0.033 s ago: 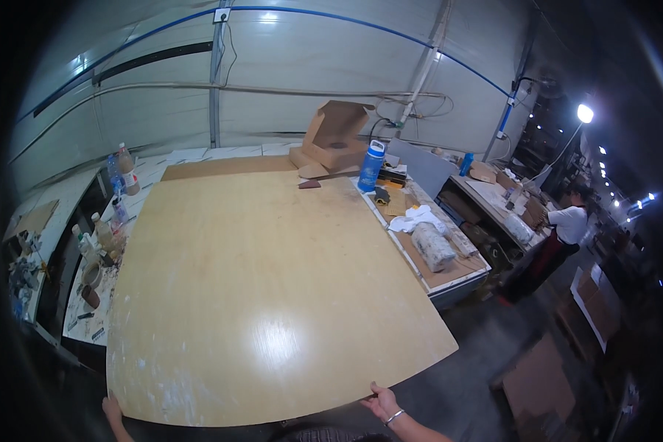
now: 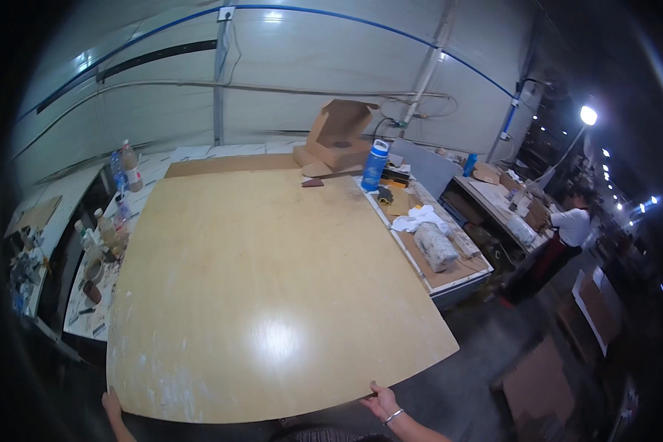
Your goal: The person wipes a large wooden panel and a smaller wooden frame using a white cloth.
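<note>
A large pale-yellow wooden board [image 2: 272, 258] lies over the worktable, its near edge reaching out toward me. White smears mark its near left part, and a lamp's glare shines on it. My left hand [image 2: 113, 405] is closed on the near left corner. Farther right along the same edge, my right hand [image 2: 383, 404], with a light band at the wrist, grips the board with the thumb up at the rim; its other fingers are partly hidden under the edge. On the board's far side rests a small dark-red block [image 2: 312, 183].
An open cardboard box [image 2: 339, 140] stands at the far edge beside a blue bottle [image 2: 375, 166]. A whitish stained roll [image 2: 435, 247] and a white cloth [image 2: 418, 219] lie to the right. Several bottles [image 2: 131, 168] line the left. Another person [image 2: 567, 228] works at the right.
</note>
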The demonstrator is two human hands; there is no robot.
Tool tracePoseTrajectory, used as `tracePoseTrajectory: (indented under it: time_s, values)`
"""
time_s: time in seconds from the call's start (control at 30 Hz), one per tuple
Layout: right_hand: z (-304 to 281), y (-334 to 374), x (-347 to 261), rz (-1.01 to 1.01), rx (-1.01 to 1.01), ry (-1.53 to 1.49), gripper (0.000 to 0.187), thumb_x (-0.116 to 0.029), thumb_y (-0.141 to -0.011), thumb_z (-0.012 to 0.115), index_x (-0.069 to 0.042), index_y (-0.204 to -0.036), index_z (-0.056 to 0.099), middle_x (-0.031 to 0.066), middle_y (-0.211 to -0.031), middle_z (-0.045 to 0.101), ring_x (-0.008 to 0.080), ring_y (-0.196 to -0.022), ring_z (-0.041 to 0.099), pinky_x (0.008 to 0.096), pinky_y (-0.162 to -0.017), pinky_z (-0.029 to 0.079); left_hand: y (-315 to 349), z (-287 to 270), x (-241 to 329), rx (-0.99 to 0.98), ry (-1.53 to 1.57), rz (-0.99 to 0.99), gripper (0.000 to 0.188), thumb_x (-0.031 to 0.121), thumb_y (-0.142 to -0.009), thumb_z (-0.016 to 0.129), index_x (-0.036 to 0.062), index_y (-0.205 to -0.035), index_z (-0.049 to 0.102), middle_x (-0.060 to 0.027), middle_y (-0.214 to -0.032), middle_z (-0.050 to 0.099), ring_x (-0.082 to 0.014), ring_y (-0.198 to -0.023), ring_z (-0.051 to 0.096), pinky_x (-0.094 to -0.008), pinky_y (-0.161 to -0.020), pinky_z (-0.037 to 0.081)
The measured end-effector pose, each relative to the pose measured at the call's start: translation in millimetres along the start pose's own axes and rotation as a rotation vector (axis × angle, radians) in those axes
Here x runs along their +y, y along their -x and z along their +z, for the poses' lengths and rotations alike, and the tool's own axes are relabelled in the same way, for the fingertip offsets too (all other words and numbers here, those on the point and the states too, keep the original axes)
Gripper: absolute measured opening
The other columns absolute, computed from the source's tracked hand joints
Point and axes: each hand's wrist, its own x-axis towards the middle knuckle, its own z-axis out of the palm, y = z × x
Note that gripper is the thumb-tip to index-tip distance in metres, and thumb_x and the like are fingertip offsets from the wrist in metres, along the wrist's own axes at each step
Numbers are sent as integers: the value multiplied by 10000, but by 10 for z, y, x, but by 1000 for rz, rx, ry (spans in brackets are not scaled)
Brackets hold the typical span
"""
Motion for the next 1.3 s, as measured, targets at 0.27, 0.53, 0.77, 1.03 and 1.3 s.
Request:
tracePoseTrajectory:
  time_s: [0.27,0.53,0.77,1.03,1.3]
  values:
    - [-287,44,-48,-20,-37,-31,242,-273,-916,520,-116,-1090,579,71,-1086,615,294,-1051,554,550,-945,379,927,-164,1197,-85,-313,-3,516,408,-843,565,-13,-1142,555,-216,-1221,510,-413,-1130,492,-519,-921,417]
    - [89,259,90,-21,22,-125,248,-208,-916,530,-63,-1115,562,104,-1120,605,292,-1078,530,512,-979,381,944,-492,1014,-86,-320,33,498,404,-834,584,9,-1133,535,-211,-1205,521,-391,-1148,476,-518,-917,413]
    - [531,618,878,20,-112,-271,146,-157,-879,565,-52,-978,589,131,-982,596,338,-956,534,530,-952,417,222,-262,953,-246,-139,125,561,407,-847,563,-23,-1205,513,-275,-1169,554,-408,-1111,519,-441,-932,430]
    - [1304,705,2149,56,-315,-246,267,-241,-914,486,-100,-1129,559,98,-1165,573,347,-1111,482,531,-954,389,-174,-33,846,-397,128,258,390,354,-864,582,-35,-875,599,-226,-887,639,-351,-833,627,-419,-707,474]
    - [1540,725,2283,115,-218,-131,299,-226,-944,457,-78,-1200,503,112,-1205,547,310,-1137,492,493,-942,427,-581,79,540,-290,422,217,306,291,-842,639,-15,-852,640,-136,-743,663,-235,-670,634,-347,-638,487]
